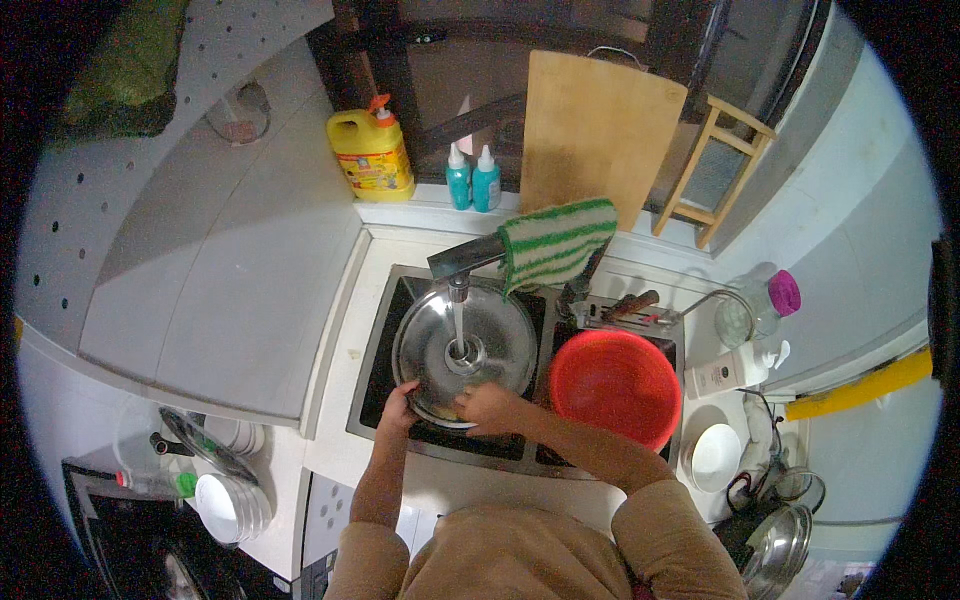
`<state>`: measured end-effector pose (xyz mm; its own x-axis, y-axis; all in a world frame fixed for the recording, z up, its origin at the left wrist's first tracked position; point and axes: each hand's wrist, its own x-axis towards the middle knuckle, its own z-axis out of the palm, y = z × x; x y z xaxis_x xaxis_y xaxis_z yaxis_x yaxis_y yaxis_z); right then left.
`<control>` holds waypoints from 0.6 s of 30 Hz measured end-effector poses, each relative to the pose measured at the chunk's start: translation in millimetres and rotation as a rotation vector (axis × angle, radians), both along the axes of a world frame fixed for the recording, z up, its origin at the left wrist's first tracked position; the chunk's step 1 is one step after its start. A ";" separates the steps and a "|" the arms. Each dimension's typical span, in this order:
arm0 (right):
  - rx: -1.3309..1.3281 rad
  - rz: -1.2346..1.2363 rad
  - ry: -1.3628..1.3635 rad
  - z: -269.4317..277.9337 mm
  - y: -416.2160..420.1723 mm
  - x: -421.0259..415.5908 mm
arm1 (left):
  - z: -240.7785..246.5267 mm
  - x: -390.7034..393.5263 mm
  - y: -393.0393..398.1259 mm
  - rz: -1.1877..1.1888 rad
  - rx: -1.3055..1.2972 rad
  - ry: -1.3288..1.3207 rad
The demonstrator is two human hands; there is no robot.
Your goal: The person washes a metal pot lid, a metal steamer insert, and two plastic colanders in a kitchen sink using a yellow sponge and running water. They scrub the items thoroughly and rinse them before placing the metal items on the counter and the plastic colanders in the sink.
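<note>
A round metal pot lid or shallow pan (495, 322) lies over the left sink basin (375, 375), under water running from the faucet (463, 259). My left hand (400, 407) grips its near left rim, thumb on top. My right hand (484, 409) is at its near inner surface, fingers bent; whether it holds something small is hidden. A green-and-white striped cloth (559, 240) hangs over the faucet. Right of my right hand, a red plastic basin (615, 390) sits over the other sink basin.
Behind the sink stand a yellow jug with a pump (373, 157), two teal bottles (472, 184) and a wooden cutting board (600, 135). At right are a white pump bottle (727, 369), a white bowl (715, 457) and pans (780, 551). Stacked white bowls (229, 510) stand at left.
</note>
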<state>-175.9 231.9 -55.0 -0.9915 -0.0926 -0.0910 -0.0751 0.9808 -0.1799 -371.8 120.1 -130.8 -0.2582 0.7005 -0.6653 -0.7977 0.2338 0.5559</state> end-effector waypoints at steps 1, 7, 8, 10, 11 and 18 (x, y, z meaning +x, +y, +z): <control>-0.007 -0.019 0.020 15.2 5.0 3.5 | 24.5 14.0 7.1 0.021 -0.005 0.021; 0.050 -0.209 0.077 54.8 35.7 35.2 | 31.5 24.1 21.9 0.100 0.047 0.101; 0.071 -0.236 0.076 51.8 43.3 43.9 | 27.6 21.3 25.8 0.112 0.017 0.117; 0.031 -0.290 0.142 51.4 52.5 58.3 | 12.0 9.4 26.2 0.093 0.049 0.032; -0.028 -0.315 0.206 54.2 55.2 64.1 | 4.5 4.4 23.7 0.087 0.063 -0.010; 0.020 -0.344 0.386 108.5 53.7 67.9 | -16.0 26.7 13.8 0.056 -0.020 -0.072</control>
